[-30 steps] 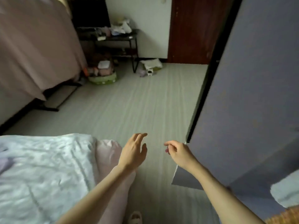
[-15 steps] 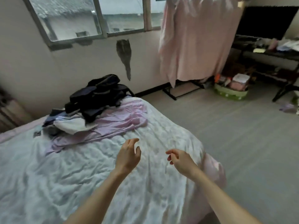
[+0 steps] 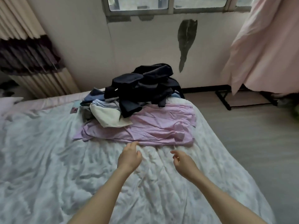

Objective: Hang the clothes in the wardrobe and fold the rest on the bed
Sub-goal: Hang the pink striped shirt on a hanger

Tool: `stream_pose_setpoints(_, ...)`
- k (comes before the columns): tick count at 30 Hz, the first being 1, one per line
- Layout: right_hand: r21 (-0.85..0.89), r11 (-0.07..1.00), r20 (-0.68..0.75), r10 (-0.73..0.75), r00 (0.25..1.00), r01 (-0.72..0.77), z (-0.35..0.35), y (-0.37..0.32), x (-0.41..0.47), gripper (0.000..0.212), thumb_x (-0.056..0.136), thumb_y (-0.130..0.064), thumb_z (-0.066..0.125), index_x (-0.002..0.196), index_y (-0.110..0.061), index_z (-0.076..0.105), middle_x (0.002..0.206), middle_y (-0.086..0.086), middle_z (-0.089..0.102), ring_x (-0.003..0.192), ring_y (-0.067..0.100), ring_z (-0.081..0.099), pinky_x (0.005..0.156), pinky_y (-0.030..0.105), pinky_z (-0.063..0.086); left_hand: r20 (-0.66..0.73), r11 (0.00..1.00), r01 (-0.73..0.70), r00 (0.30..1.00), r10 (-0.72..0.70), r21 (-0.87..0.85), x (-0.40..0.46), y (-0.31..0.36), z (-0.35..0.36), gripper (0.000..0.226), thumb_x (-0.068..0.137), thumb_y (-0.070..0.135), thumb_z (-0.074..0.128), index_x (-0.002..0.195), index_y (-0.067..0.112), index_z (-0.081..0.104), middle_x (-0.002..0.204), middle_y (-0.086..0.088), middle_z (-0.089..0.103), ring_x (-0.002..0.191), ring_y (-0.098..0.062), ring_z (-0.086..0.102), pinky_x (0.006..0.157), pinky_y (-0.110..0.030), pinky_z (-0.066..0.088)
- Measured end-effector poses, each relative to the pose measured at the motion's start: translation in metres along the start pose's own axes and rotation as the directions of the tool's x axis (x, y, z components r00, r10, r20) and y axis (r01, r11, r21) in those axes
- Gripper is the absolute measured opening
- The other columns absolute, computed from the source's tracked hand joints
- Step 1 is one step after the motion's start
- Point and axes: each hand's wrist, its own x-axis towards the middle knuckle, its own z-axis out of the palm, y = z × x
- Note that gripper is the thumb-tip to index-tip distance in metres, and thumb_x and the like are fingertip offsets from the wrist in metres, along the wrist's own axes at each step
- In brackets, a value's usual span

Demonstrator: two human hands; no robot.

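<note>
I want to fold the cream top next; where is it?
The cream top lies on the left of the clothes pile, on the purple garment, beside the dark clothes.

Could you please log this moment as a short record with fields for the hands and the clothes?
left hand: empty, open, fingertips at the near edge of the purple garment
right hand: empty, loosely curled, above the white bedsheet
clothes pile: dark garments on top, cream garment beneath, purple garment at the bottom
folded: nothing yet

Pale pink cloth (image 3: pixel 265 50) hanging right over black metal rack base (image 3: pixel 242 98); pleated cream-and-brown curtain (image 3: pixel 27 50) left; metal-framed window (image 3: pixel 171 5) above.
</note>
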Motion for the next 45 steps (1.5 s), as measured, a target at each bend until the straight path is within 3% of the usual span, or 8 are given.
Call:
stream_pose_setpoints(9,-0.655,0.736,0.096,-0.143,0.985,0.171,0.089,0.072,0.197,0.071,0.09,-0.041,0.048,0.149,-0.027,0.011,0.152,0.003,0.021,0.142,0.021,0.016,0.111,0.051,0.014,0.159,0.953,0.184,0.961,-0.225,0.24,0.128,-0.106,0.118,0.066,0.094,0.036,0.042,0.151,0.029,0.008,0.159,-0.002,0.005,0.144,-0.027,0.009,0.11,-0.045,0.025)
stream_pose_setpoints(15,-0.762,0.626,0.106,-0.134,0.985,0.167,0.146,0.085,0.267,0.09,0.086,-0.04,0.053,0.149,-0.029,-0.01,0.157,0.01,-0.007,0.144,0.035,-0.008,0.104,0.071,0.001,0.324,0.913,0.196,0.891,-0.319,0.359,0.15,-0.172,0.174,0.079,0.086,0.063,0.042,0.146,0.047,-0.005,0.158,0.006,-0.016,0.144,-0.028,-0.017,0.109,-0.063,0.009)
stream_pose_setpoints(23,-0.688,0.699,0.012,-0.258,0.966,0.195,0.127,0.057,0.291,0.05,0.086,-0.005,0.047,0.134,-0.019,0.04,0.126,0.008,0.055,0.116,0.029,0.053,0.103,0.041,0.032,0.418,0.959,0.156,0.875,-0.246,0.239,0.162,-0.185,0.16,0.073,0.089,0.048,0.049,0.15,0.038,0.008,0.16,0.0,-0.002,0.146,-0.029,-0.004,0.115,-0.052,0.012)
stream_pose_setpoints(28,-0.612,0.741,0.115,-0.26,0.959,0.275,0.127,0.038,0.228,0.042,0.088,-0.011,0.044,0.129,-0.016,0.044,0.118,0.013,0.058,0.104,0.036,0.058,0.078,0.041,0.044,0.036,0.964,0.253,0.967,-0.251,-0.078,0.123,-0.164,0.129,0.05,0.088,0.02,0.057,0.134,0.006,0.041,0.136,-0.016,0.039,0.121,-0.033,0.046,0.098,-0.035,0.038)
stream_pose_setpoints(32,-0.484,0.816,0.245,-0.221,0.944,0.316,0.148,0.031,0.148,0.042,0.089,-0.015,0.045,0.13,-0.018,0.044,0.118,0.014,0.06,0.105,0.035,0.057,0.078,0.039,0.042,-0.29,0.992,0.067,0.956,-0.034,0.105,0.071,-0.151,0.107,0.063,0.072,0.009,0.072,0.128,0.001,0.045,0.13,-0.021,0.038,0.117,-0.041,0.044,0.095,-0.046,0.041)
stream_pose_setpoints(38,-0.172,0.962,0.567,-0.081,0.82,0.214,0.133,0.04,0.026,0.02,0.092,-0.033,0.056,0.108,-0.023,0.062,0.1,0.007,0.066,0.096,0.021,0.059,0.076,0.027,0.041,0.267,0.858,-0.178,0.962,0.05,0.482,0.013,-0.137,0.086,0.093,0.081,0.026,0.063,0.149,0.04,0.001,0.157,0.0,-0.018,0.145,-0.029,-0.013,0.113,-0.049,0.015)
stream_pose_setpoints(41,-0.138,0.989,0.638,0.052,0.769,0.048,0.109,0.057,-0.026,0.017,0.087,-0.041,0.057,0.078,-0.026,0.058,0.076,-0.009,0.059,0.081,0.013,0.056,0.062,0.016,0.041,0.531,0.837,-0.279,0.847,-0.016,0.47,-0.019,-0.121,0.094,0.049,0.088,0.025,0.054,0.136,0.032,0.046,0.155,-0.004,0.023,0.144,-0.027,0.015,0.114,-0.056,0.009)
stream_pose_setpoints(45,-0.338,0.934,0.701,0.168,0.693,0.115,0.082,0.076,-0.055,0.033,0.079,-0.05,0.05,0.096,-0.023,0.058,0.103,0.005,0.065,0.089,0.018,0.057,0.079,0.027,0.044,0.59,0.927,-0.228,0.807,0.009,0.297,-0.065,-0.101,0.106,0.026,0.088,0.017,0.047,0.104,0.02,0.067,0.115,-0.005,0.065,0.114,-0.024,0.055,0.1,-0.035,0.035)
